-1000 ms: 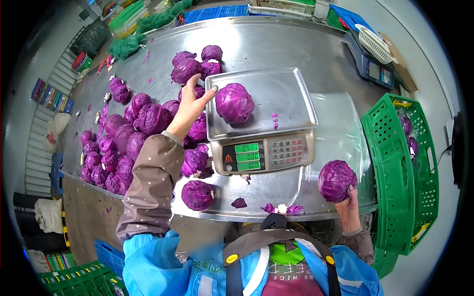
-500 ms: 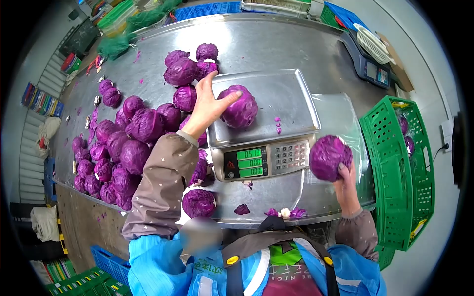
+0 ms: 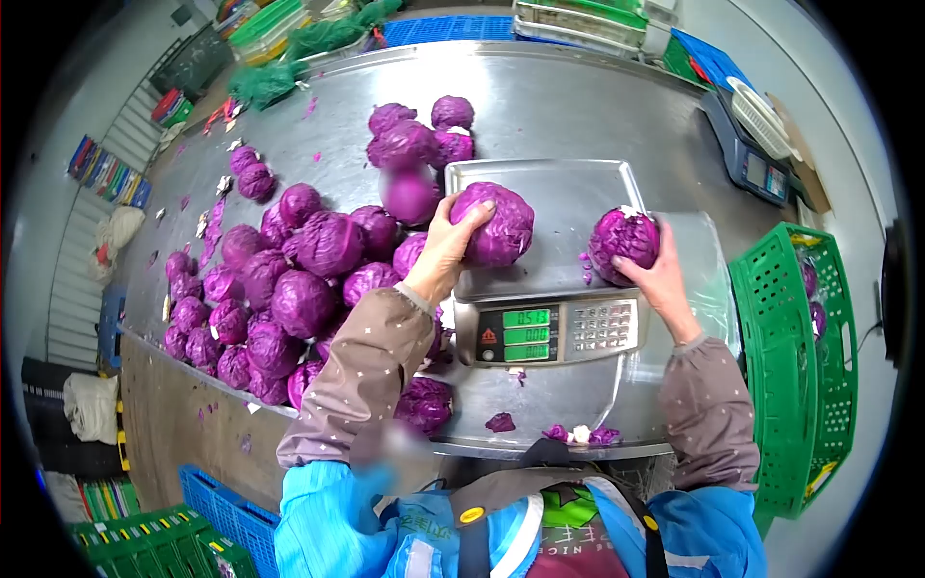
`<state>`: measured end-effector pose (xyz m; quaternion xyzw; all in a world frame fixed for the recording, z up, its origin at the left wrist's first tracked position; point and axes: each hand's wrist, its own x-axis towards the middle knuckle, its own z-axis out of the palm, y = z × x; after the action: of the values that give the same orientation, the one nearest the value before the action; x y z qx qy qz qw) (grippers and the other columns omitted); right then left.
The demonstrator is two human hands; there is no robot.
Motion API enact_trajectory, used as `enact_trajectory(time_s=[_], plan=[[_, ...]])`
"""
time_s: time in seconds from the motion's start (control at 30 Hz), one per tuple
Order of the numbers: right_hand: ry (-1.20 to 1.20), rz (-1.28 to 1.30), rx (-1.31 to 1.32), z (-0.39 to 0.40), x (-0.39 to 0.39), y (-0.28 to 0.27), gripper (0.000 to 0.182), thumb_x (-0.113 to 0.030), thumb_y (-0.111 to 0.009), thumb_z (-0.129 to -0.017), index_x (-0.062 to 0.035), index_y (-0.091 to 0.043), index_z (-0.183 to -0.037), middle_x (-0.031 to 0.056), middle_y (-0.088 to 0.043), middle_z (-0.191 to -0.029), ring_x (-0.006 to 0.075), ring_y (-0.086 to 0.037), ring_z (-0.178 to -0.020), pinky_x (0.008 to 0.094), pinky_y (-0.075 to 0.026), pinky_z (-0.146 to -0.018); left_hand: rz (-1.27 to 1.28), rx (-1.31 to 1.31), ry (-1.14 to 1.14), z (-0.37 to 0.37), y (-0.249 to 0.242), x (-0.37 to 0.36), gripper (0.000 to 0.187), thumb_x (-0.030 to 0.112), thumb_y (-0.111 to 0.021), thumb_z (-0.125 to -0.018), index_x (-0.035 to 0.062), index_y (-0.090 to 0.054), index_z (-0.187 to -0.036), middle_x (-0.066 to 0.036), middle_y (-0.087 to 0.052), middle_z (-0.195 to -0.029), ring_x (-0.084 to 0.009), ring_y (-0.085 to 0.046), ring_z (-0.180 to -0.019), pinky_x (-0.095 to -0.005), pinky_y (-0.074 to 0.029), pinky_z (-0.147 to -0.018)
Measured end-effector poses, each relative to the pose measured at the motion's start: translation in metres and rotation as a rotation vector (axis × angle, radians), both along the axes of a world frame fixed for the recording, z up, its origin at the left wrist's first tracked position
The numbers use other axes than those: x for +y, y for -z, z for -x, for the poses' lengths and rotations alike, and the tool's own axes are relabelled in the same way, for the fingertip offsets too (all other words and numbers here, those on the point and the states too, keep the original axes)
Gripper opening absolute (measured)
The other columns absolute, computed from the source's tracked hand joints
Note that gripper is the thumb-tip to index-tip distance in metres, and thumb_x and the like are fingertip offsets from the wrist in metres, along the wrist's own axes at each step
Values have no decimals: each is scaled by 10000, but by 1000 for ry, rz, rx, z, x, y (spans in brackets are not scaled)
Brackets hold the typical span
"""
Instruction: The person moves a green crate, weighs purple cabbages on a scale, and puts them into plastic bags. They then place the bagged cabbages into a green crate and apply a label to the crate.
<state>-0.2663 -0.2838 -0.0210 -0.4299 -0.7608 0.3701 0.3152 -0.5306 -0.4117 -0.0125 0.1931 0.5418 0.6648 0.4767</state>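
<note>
My left hand point(image 3: 445, 249) grips a purple cabbage point(image 3: 500, 225) resting on the steel pan of a weighing scale point(image 3: 559, 193). The scale's green display point(image 3: 526, 334) faces me at the front. My right hand point(image 3: 651, 274) holds a second purple cabbage point(image 3: 621, 241) at the right edge of the pan, just above it. A large heap of purple cabbages point(image 3: 289, 279) lies on the steel table point(image 3: 568, 96) left of the scale.
A green crate point(image 3: 795, 366) with bagged cabbages stands on edge at the right. A second scale point(image 3: 756, 159) with a white basket sits at the far right back. Leaf scraps point(image 3: 576, 435) lie at the table's near edge. Blue and green crates stand on the floor.
My right hand has carried its cabbage up and left from the table's right side to the pan's edge. My left hand has closed around the cabbage on the pan.
</note>
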Motion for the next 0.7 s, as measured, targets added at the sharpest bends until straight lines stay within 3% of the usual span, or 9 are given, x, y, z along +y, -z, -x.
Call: enact_trajectory(time_s=[0.1, 0.17, 0.3, 0.37, 0.4, 0.43, 0.6, 0.7], plan=[[36, 69, 83, -19, 3, -9, 873, -307, -742, -634, -64, -256, -1317, 202, -341, -1281, 288, -469, -1072, 376, -408, -881, -57, 5, 3, 15, -16, -34, 744, 271, -726, -681, 39, -316, -1257, -169, -434, -1155, -262, -512, -999, -353, -472, -828], [87, 139, 124, -30, 2, -18, 833, -315, -718, -670, -79, -255, -1321, 198, -335, -1291, 280, -487, -1051, 370, -430, -843, -10, 209, 59, 30, -25, -65, 716, 253, -693, -711, 76, -303, -1284, -157, -428, -1185, -260, -488, -1058, -396, -469, -834], [187, 198, 142, -49, 3, -24, 721, -326, -650, -757, -107, -261, -1324, 187, -333, -1300, 255, -517, -1018, 334, -464, -753, 134, 502, 173, 45, -47, -128, 734, 260, -720, -634, 75, -368, -1251, -137, -460, -1172, -231, -483, -1061, -322, -378, -934], [201, 196, 141, -50, -2, -27, 690, -326, -635, -768, -100, -277, -1313, 185, -346, -1291, 253, -520, -1018, 324, -460, -738, 194, 609, 195, 47, -44, -157, 757, 269, -728, -606, 67, -373, -1244, -127, -469, -1148, -212, -490, -1043, -325, -382, -925], [176, 205, 137, -50, -1, -27, 680, -323, -634, -770, -96, -284, -1307, 184, -353, -1287, 251, -519, -1023, 325, -458, -734, 212, 673, 212, 50, -38, -171, 700, 193, -730, -612, 59, -402, -1216, -120, -466, -1153, -206, -476, -1056, -325, -381, -923], [152, 215, 133, -50, -2, -27, 670, -319, -632, -772, -93, -291, -1302, 182, -360, -1283, 249, -518, -1029, 325, -457, -730, 279, 653, 200, 48, -34, -184, 712, 220, -740, -587, 52, -420, -1201, -129, -470, -1153, -222, -471, -1069, -331, -371, -929], [112, 234, 138, -42, -5, -29, 670, -326, -641, -767, -61, -313, -1287, 185, -368, -1279, 239, -540, -999, 311, -455, -734, 388, 1229, 278, 40, -9, -224, 763, 278, -760, -509, 36, -446, -1161, -179, -446, -1131, -335, -427, -1104, -389, -360, -930], [106, 225, 165, -35, -8, -33, 687, -329, -650, -761, -39, -312, -1284, 192, -367, -1276, 238, -539, -999, 317, -456, -741, 397, 1262, 249, 20, -3, -233, 781, 239, -771, -510, 48, -423, -1183, -175, -366, -1206, -346, -401, -1117, -403, -354, -940]])
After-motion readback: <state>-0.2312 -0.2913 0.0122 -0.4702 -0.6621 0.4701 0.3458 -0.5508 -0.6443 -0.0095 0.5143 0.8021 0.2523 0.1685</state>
